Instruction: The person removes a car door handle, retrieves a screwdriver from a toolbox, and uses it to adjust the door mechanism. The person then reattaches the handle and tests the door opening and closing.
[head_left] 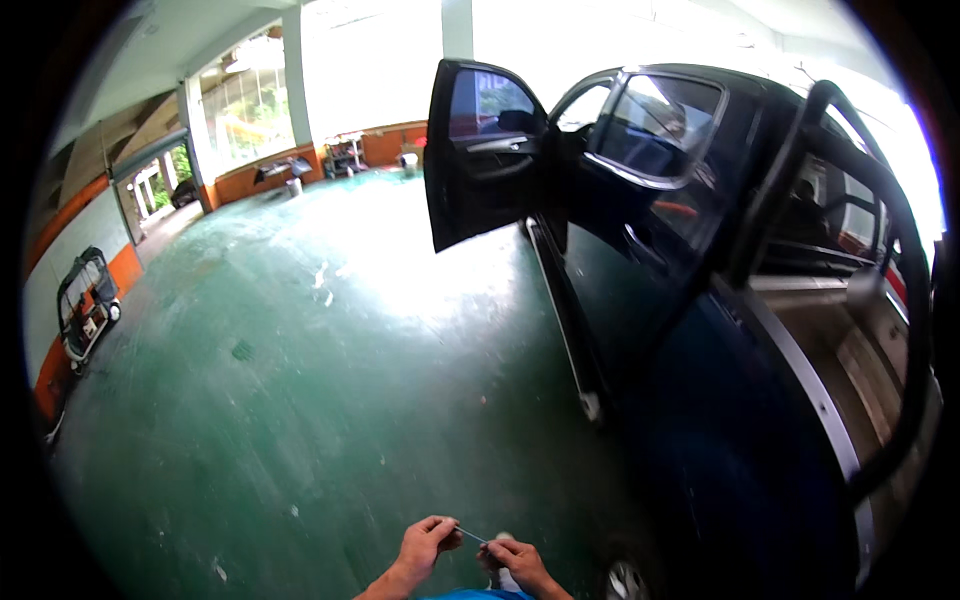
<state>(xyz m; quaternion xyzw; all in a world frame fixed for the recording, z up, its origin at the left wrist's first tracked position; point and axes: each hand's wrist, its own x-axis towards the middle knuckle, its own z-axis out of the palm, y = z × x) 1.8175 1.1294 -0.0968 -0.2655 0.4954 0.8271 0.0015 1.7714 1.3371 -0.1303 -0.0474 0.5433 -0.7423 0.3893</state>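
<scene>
Low in the picture, my left hand [432, 541] pinches one end of a thin, bluish-grey stick-like piece [470, 534]. Its other end runs into the closed fingers of my right hand [518, 562]. The piece spans the gap between both hands, slanting slightly down to the right; its exact kind is too small to make out. To my right stands a dark blue pickup truck [690, 440], close beside my hands but not touched by them. Its front door [490, 165] hangs wide open toward the left.
A side step [565, 315] juts out along the truck, and a black tubular bar [815, 130] rises over its cargo bed [840, 345]. The green floor [300, 400] spreads left. A wheeled machine [88, 305] stands by the left wall; a cart [347, 155] is at the back.
</scene>
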